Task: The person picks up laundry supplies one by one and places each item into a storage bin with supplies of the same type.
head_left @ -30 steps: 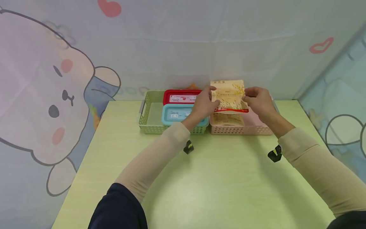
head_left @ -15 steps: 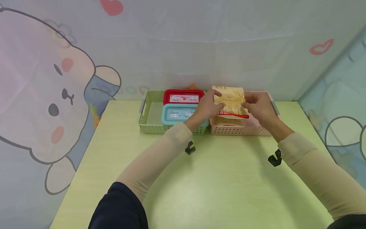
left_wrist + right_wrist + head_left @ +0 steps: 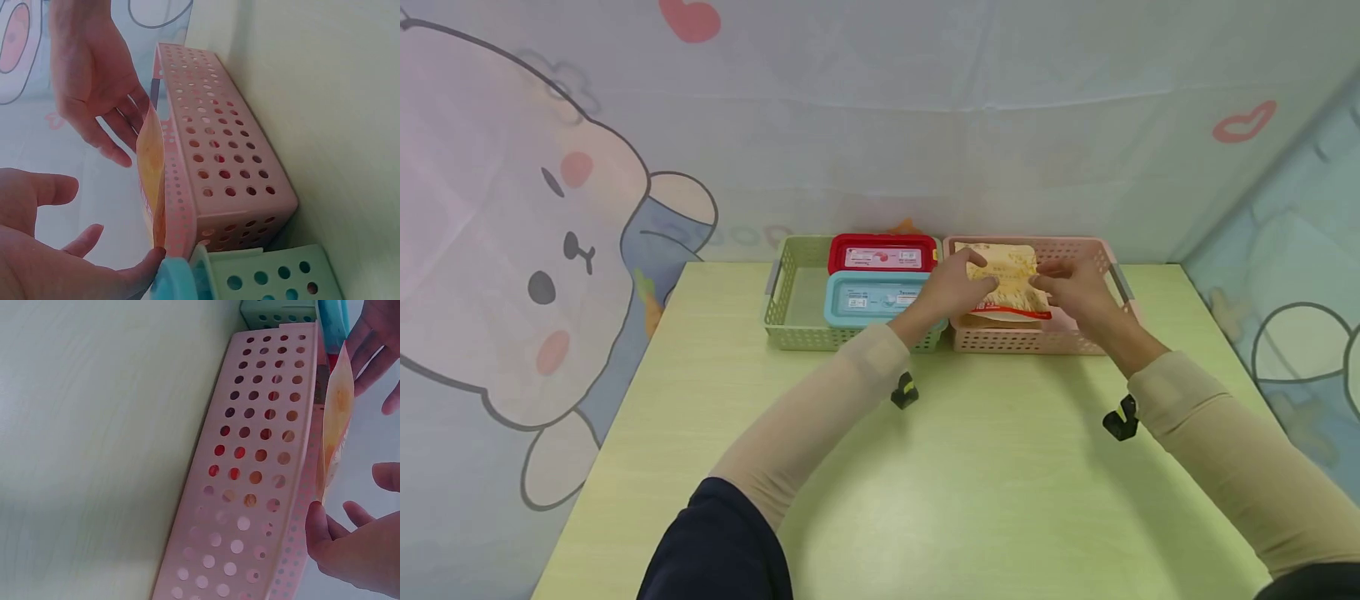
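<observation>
A yellow food pouch (image 3: pixel 1011 268) with a wheat print and a red lower band lies flat over the left part of the pink basket (image 3: pixel 1033 342). The wrist views show this pouch (image 3: pixel 150 178) just above the basket rim. At its left edge, the left hand (image 3: pixel 951 287) has thumb and index finger spread apart, with one fingertip touching the pouch edge. My right hand (image 3: pixel 1078 292) is at the opposite edge; a fingertip touches the pouch there while the thumb (image 3: pixel 386 477) stands away. Another pouch is beneath, mostly hidden, glimpsed through the basket holes.
Left of the pink basket stands a green basket (image 3: pixel 786 337), bearing a red-lidded box (image 3: pixel 882 252) and a light-blue-lidded box (image 3: pixel 871 298). A printed cloth backdrop (image 3: pixel 1075 167) rises behind the table (image 3: pixel 1000 467).
The pouch has come down from a raised, tilted position to nearly flat over the pink basket, covering more of the pouch below. Both hands have lowered with it, their thumbs now apart from it.
</observation>
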Demonstrator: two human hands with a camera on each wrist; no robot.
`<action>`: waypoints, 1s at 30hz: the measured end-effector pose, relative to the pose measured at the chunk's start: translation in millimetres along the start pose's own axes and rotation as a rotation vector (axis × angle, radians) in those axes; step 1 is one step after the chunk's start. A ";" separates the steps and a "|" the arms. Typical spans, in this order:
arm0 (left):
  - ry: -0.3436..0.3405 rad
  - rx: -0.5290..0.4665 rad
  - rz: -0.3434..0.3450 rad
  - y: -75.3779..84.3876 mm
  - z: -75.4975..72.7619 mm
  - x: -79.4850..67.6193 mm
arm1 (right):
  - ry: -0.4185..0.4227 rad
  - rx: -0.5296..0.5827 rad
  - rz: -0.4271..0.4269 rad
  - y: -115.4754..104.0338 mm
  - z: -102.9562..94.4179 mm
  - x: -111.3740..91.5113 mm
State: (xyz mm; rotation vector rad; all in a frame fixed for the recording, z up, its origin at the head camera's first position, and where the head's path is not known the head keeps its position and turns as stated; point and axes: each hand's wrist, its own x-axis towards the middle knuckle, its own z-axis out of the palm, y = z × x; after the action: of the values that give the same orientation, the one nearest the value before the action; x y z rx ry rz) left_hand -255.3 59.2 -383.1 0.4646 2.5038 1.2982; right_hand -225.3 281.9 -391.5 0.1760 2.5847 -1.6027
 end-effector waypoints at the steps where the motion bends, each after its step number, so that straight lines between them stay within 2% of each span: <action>1: -0.001 -0.003 -0.001 0.0 1.5 0.0 | -0.006 -0.007 0.010 1.1 0.4 -0.1; 5: -0.010 -0.020 -0.013 0.9 8.5 -0.2 | -0.017 -0.045 0.038 5.4 1.2 -0.8; 10: 0.010 -0.036 0.004 1.7 19.6 -2.6 | -0.035 -0.034 0.073 8.1 3.3 -0.7; 14: 0.032 0.007 0.032 2.0 26.8 -5.1 | -0.038 -0.040 0.077 8.8 4.5 -0.2; 30: 0.063 0.082 0.027 3.5 37.9 -9.5 | -0.075 -0.102 0.103 10.5 7.9 5.0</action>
State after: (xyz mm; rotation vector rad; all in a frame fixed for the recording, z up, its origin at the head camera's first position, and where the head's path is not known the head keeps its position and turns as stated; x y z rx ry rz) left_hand -231.3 85.1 -400.2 0.4844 2.6195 1.2419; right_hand -228.5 279.6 -405.0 0.2318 2.5484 -1.4118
